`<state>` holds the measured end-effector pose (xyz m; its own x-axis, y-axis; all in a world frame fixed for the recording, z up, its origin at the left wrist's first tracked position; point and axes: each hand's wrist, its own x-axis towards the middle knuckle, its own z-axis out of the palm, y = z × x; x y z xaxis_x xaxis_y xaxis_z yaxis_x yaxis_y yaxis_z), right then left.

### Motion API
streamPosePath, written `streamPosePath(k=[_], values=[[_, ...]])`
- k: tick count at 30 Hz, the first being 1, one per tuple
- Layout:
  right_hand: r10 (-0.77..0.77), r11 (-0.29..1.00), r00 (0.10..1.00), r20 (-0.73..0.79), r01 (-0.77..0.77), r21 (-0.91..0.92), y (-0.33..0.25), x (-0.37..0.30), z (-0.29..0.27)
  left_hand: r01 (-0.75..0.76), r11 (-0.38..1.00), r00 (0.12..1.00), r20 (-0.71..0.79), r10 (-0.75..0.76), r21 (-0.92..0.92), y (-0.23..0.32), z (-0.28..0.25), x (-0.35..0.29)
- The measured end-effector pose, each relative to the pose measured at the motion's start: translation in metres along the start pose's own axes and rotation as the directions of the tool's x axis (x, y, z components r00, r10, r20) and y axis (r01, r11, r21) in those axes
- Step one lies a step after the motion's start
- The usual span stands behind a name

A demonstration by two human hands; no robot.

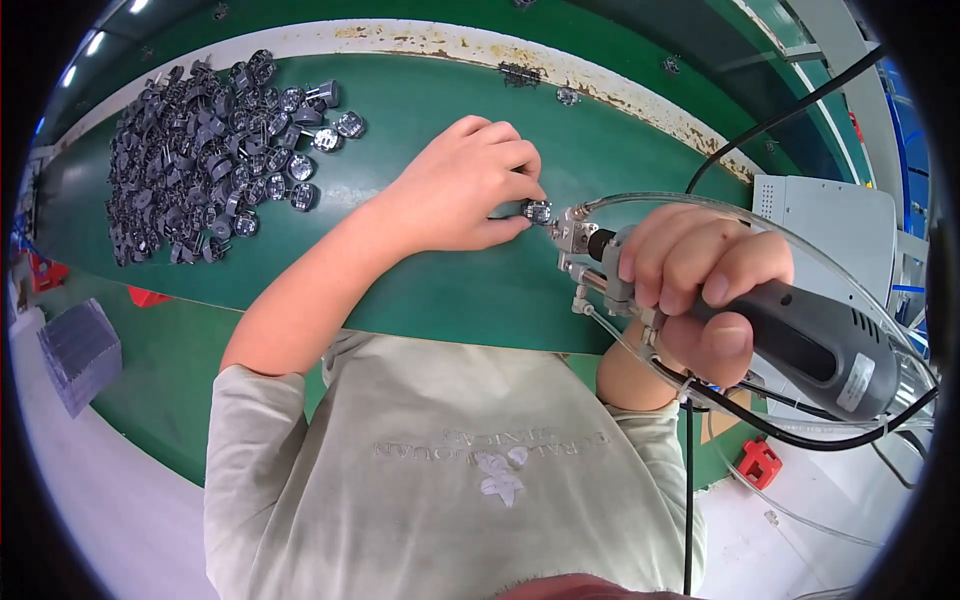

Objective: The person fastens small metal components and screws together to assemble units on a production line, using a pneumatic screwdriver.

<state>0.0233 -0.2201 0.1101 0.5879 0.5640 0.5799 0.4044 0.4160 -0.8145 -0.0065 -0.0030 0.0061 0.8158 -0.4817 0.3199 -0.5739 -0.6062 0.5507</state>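
Note:
My left hand (478,180) pinches a small round dark caster wheel with a shiny face (538,212) between thumb and fingers, just over the green tabletop. Wrapped around a dark grey power screwdriver (800,340) is my right hand (705,275). The tool lies nearly level, its metal head with clear air tubes (575,235) pointing left at the small part. Tool head and part are very close; I cannot tell whether they touch. A large heap of similar dark wheel-like parts (200,160) spreads over the left of the table.
A worn white rail (400,40) edges the far side of the green table (420,90). At right stand a light grey box (835,225) and a black cable (780,118). Red plastic pieces (758,462) and a grey block (80,357) are lower down around the table.

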Motion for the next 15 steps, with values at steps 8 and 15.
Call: streamPosePath(k=[8, 15], values=[[-0.004, 1.000, 1.000, -0.009, 0.003, -0.021, 0.0071, 0.0011, 0.0015, -0.004, 1.000, 1.000, -0.009, 0.004, -0.015, -0.0015, -0.0006, 0.0025], [0.006, 1.000, 1.000, 0.004, -0.006, 0.008, 0.0084, 0.0013, 0.0029, -0.004, 1.000, 1.000, -0.012, 0.004, -0.008, -0.0028, 0.0008, 0.0006]])
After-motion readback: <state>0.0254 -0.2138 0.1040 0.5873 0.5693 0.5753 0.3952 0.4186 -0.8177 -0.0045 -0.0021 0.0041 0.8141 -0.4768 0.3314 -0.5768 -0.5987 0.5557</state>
